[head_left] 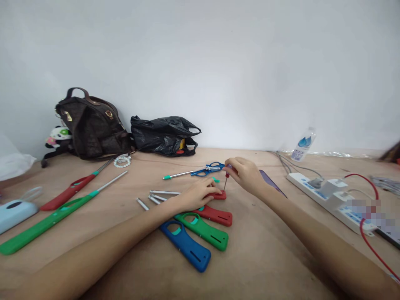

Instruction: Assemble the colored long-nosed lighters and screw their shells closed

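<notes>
Red plastic, probably hard: the handle of a long-necked lighter [222, 195] lies flat on a wood-toned counter [265, 258], farthest in a fan of four. Nearer are a second red lighter [220, 215], a green lighter [206, 231] and a blue lighter [186, 246]. The left hand [198, 193] covers part of the farthest handle, its fingers lying on it; whether they close around its sides, I cannot tell. The right hand's [245, 173] fingers pinch the top of a small red-handled screwdriver [227, 175], upright, its thin shaft meeting the handle's wide end. The lighter is likely light, stiff and smooth, apt to skid or turn under pressure. The broad handle seems the surest hold, pressed from both sides; the slim metal neck would offer less grip.
</notes>
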`<state>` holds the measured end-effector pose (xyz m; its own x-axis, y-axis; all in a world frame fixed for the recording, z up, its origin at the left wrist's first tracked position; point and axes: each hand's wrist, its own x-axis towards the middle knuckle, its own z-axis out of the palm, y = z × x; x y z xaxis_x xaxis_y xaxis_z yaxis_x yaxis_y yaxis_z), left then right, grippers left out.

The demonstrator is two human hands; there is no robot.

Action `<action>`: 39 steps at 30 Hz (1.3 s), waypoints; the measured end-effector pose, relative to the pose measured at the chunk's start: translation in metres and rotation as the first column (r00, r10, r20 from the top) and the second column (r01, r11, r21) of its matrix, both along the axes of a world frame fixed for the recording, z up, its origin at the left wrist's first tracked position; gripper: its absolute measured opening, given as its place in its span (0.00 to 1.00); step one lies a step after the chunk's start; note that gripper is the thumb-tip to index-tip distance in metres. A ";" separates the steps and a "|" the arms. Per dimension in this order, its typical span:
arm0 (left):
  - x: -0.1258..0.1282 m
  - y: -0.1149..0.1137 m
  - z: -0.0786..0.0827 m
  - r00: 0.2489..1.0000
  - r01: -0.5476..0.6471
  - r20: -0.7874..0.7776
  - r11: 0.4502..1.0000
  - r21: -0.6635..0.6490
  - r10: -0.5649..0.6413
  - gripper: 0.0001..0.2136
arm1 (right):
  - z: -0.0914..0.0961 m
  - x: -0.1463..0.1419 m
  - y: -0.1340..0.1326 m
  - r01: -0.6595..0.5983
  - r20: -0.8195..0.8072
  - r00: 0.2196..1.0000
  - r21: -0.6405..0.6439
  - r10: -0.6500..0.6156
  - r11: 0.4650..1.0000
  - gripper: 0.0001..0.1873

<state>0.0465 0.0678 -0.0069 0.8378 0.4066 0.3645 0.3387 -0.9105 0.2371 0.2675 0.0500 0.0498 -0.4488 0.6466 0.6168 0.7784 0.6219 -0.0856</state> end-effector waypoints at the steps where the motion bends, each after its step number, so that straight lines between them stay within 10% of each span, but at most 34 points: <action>1: 0.000 0.000 0.000 1.000 0.002 0.000 1.000 0.000 -0.002 0.13 | 0.000 0.000 0.000 0.012 0.017 1.000 0.016 -0.012 1.000 0.12; 6: 0.001 0.000 0.000 1.000 -0.008 -0.022 1.000 -0.005 0.008 0.14 | 0.007 0.005 0.000 -0.097 -0.012 0.995 -0.097 0.096 0.991 0.11; 12: 0.000 -0.001 0.000 1.000 -0.024 -0.019 0.999 -0.031 0.023 0.14 | 0.004 0.004 0.002 0.058 0.070 0.996 -0.023 -0.056 0.998 0.13; 16: 0.000 -0.001 0.001 0.999 -0.028 -0.034 0.999 -0.036 0.027 0.15 | 0.001 0.005 0.005 -0.107 0.156 0.981 -0.059 0.115 0.992 0.14; 29: 0.001 0.000 0.000 0.999 -0.035 -0.043 0.999 -0.038 0.033 0.15 | 0.001 0.005 0.005 -0.293 -0.240 0.943 -0.276 0.230 0.915 0.10; 39: 0.000 0.001 -0.002 0.998 -0.038 -0.040 0.999 -0.017 0.037 0.15 | -0.012 -0.009 0.007 -0.313 -0.286 0.913 -0.037 0.291 0.949 0.12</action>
